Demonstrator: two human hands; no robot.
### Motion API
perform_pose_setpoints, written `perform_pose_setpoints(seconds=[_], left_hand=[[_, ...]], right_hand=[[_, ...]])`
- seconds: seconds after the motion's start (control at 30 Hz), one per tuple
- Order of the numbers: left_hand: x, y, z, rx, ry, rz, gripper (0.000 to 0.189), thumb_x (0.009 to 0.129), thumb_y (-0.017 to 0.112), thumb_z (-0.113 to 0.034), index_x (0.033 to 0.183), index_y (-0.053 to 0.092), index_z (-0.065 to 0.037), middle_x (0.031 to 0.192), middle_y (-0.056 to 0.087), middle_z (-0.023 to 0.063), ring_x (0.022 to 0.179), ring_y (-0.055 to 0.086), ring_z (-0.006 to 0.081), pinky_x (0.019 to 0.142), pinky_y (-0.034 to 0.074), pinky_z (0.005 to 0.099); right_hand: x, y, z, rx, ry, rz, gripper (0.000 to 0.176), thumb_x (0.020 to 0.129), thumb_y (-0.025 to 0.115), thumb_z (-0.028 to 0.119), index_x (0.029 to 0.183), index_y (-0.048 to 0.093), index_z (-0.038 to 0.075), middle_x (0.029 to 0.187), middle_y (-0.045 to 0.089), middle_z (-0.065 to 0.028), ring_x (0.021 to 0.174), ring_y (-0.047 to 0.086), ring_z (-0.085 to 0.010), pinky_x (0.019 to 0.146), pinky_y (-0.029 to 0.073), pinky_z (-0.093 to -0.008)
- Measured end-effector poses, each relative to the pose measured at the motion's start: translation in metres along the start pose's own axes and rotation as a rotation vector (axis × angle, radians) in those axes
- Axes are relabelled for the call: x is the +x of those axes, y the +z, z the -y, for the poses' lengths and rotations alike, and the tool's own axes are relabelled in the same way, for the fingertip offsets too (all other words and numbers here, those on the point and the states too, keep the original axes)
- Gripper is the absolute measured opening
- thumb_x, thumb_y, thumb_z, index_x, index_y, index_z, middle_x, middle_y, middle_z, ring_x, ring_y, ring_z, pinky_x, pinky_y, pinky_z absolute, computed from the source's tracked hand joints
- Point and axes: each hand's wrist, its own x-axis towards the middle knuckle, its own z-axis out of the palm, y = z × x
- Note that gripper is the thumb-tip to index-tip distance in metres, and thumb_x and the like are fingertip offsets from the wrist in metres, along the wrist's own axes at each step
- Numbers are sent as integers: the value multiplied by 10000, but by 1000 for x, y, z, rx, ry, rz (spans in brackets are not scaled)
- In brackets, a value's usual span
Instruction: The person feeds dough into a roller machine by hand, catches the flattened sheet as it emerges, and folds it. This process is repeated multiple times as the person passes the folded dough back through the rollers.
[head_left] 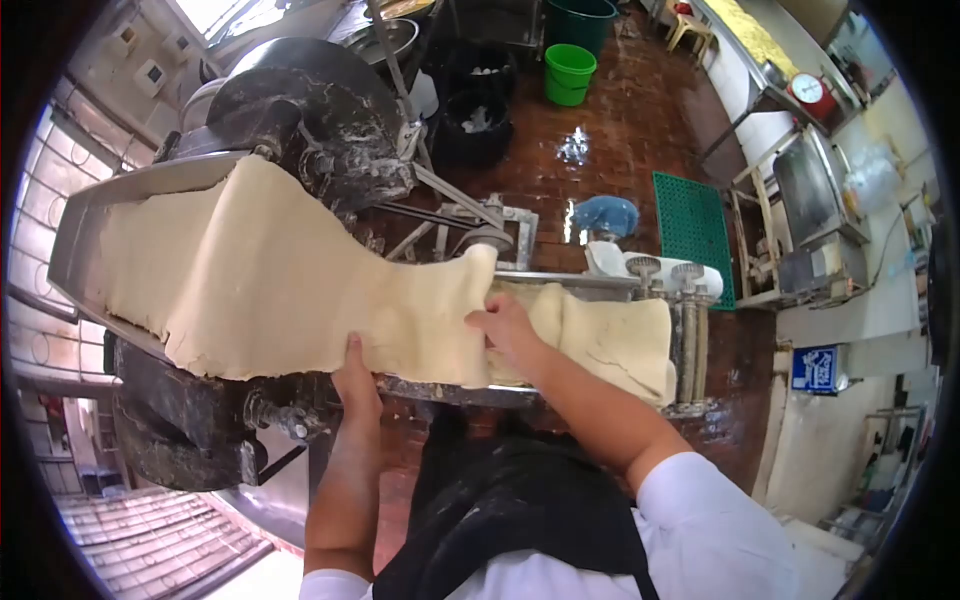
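A wide, pale sheet of dough (290, 270) drapes down a metal chute (75, 235) on the left and runs along a narrow machine bed. At its near edge, my left hand (355, 378) grips the sheet, thumb on top and the other fingers hidden beneath. My right hand (508, 328) is closed on the raised fold at the sheet's right end. To the right of that hand, a second stretch of dough (615, 340) lies in folds, its far end beside the metal rollers (690, 350).
A large, dough-crusted wheel guard (310, 110) stands behind the bed. On the wet tiled floor (620, 140) are a green bucket (570, 75), black bins (478, 115) and a green mat (695, 235). A dial scale (808, 90) sits on the right-hand counter.
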Motion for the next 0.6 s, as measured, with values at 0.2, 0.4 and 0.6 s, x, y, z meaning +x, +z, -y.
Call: perform_pose_setpoints(seconds=[0.2,0.4,0.6], left_hand=[[-15,7,-28,-177,-96,110,423,905,600,-298,1220,517,-29,1107,618,106,922,642,238,656,551,367],[-48,45,-46,-173,-91,252,330,889,610,-244,1102,569,4,983,648,112,799,660,219,586,561,329],[-45,17,0,-10,-110,220,330,837,650,-186,1076,581,31,978,639,123,787,650,222,580,542,332]], right_hand=[[-26,-50,83,41,-101,75,279,756,726,152,921,518,67,797,586,-52,650,590,-153,537,497,-305],[-90,-62,162,211,-231,181,306,803,699,156,989,492,27,889,591,-87,776,602,-162,668,511,-304],[-67,-71,91,-404,-232,61,347,817,729,336,894,541,54,694,576,-6,524,516,-77,440,408,-226]])
